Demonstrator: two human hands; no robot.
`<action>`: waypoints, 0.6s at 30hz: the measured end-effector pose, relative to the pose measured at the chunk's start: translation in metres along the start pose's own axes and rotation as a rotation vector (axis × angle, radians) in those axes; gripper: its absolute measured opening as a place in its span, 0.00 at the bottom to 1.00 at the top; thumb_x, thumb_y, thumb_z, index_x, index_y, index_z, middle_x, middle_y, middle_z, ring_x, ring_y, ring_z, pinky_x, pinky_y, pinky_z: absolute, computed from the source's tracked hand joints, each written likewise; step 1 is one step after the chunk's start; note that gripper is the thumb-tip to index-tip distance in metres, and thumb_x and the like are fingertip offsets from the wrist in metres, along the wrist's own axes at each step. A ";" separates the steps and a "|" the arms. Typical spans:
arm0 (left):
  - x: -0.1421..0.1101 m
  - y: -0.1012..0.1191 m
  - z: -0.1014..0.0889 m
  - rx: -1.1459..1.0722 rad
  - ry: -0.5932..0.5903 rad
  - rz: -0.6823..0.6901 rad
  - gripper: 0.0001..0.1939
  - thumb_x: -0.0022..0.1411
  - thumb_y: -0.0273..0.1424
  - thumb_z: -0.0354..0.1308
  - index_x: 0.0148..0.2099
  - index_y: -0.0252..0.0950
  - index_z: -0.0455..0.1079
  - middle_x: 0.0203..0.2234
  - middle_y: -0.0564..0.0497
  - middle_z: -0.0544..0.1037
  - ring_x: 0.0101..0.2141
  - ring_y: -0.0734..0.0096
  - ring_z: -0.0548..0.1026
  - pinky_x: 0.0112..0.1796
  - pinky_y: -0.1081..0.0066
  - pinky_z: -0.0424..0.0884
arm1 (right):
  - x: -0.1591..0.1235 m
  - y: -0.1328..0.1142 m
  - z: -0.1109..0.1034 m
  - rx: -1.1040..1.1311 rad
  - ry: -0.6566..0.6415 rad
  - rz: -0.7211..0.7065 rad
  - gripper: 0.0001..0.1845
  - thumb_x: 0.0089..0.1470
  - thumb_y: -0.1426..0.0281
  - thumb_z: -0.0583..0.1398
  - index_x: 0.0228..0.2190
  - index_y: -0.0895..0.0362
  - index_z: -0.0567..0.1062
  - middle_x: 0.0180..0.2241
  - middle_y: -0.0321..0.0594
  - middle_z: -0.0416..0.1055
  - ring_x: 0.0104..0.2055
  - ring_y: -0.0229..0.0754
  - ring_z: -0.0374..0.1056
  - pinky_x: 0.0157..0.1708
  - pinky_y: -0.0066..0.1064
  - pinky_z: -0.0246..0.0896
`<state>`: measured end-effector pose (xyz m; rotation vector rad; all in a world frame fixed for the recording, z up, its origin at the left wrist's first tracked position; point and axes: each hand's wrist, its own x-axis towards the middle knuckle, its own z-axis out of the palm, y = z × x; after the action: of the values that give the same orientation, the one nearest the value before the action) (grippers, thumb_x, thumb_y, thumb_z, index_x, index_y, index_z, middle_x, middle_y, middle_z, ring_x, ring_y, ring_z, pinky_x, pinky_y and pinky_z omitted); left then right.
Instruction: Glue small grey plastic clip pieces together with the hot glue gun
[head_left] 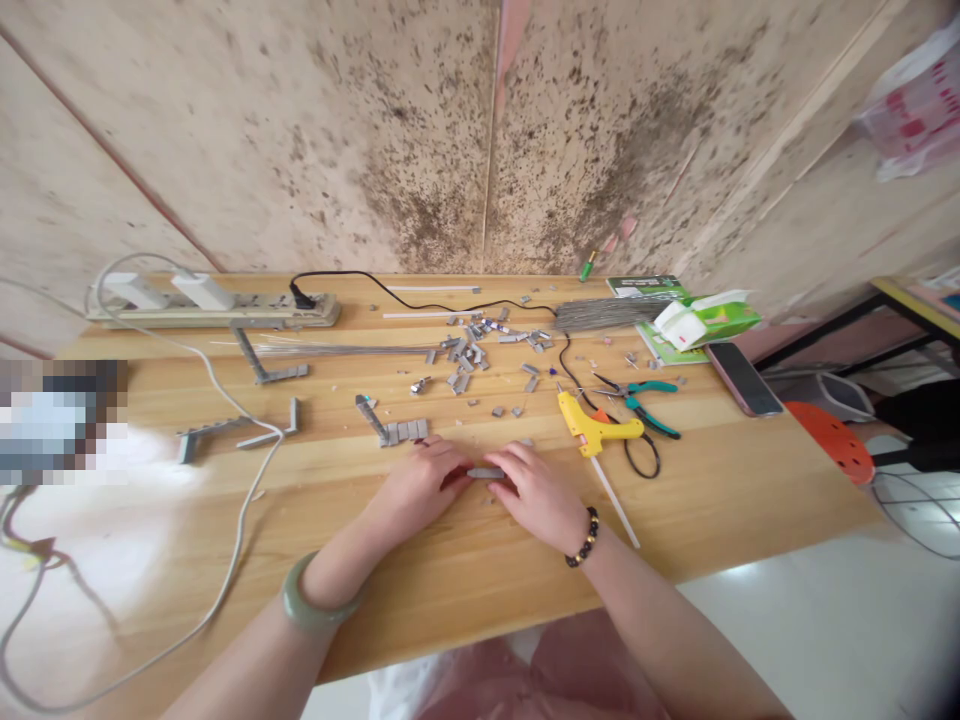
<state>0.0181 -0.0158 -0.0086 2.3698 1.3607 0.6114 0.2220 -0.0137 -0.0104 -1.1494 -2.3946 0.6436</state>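
Between both hands, just above the wooden table, is a small flat grey strip (486,473). My left hand (429,478) pinches its left end, and my right hand (534,490) grips the right end; the fingertips partly hide it. Just beyond my left hand lies an L-shaped grey piece (405,431) made of short segments. Past my hands, small grey pieces (466,360) are scattered in a loose pile. To the right of my right hand rests a yellow glue gun (592,425) with a white glue stick (615,502) in its back.
Teal-handled pliers (649,405) lie behind the glue gun. A phone (744,378), a tissue pack (709,318) and a bundle of thin wires (615,312) occupy the right rear. At the left are a power strip (322,310), a white cable (244,500) and more angled grey pieces (217,430).
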 end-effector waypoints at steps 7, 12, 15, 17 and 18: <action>0.000 0.002 -0.002 0.012 -0.020 0.002 0.07 0.62 0.26 0.54 0.34 0.36 0.73 0.28 0.48 0.76 0.34 0.64 0.72 0.38 0.66 0.65 | 0.000 0.000 0.001 0.008 0.009 -0.002 0.19 0.55 0.77 0.59 0.49 0.57 0.69 0.45 0.45 0.67 0.48 0.44 0.66 0.50 0.39 0.64; 0.000 0.004 -0.003 0.014 -0.012 0.010 0.07 0.62 0.26 0.53 0.34 0.36 0.72 0.28 0.48 0.76 0.33 0.64 0.72 0.38 0.67 0.66 | -0.001 0.001 0.001 0.021 0.033 0.001 0.22 0.54 0.76 0.60 0.51 0.55 0.67 0.47 0.44 0.65 0.51 0.45 0.63 0.53 0.41 0.63; 0.000 0.004 -0.002 0.012 -0.010 0.008 0.07 0.62 0.26 0.53 0.34 0.36 0.72 0.29 0.48 0.76 0.34 0.64 0.72 0.37 0.67 0.66 | -0.001 0.001 0.002 0.028 0.046 -0.002 0.24 0.53 0.76 0.61 0.52 0.53 0.67 0.47 0.43 0.64 0.52 0.45 0.62 0.54 0.42 0.63; 0.000 0.004 -0.002 0.013 -0.015 0.003 0.07 0.62 0.26 0.53 0.33 0.36 0.72 0.29 0.48 0.76 0.34 0.64 0.72 0.37 0.67 0.66 | -0.001 0.001 0.001 0.028 0.054 -0.007 0.24 0.53 0.76 0.62 0.52 0.54 0.67 0.47 0.44 0.64 0.52 0.45 0.62 0.54 0.41 0.63; 0.000 0.004 -0.002 0.013 -0.016 0.000 0.07 0.62 0.26 0.53 0.33 0.36 0.72 0.29 0.48 0.76 0.34 0.64 0.72 0.37 0.67 0.67 | -0.001 0.001 0.001 0.027 0.056 -0.009 0.24 0.53 0.76 0.62 0.52 0.55 0.67 0.47 0.44 0.64 0.52 0.45 0.62 0.54 0.41 0.63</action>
<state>0.0198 -0.0177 -0.0050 2.3793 1.3620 0.5839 0.2225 -0.0140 -0.0124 -1.1301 -2.3363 0.6308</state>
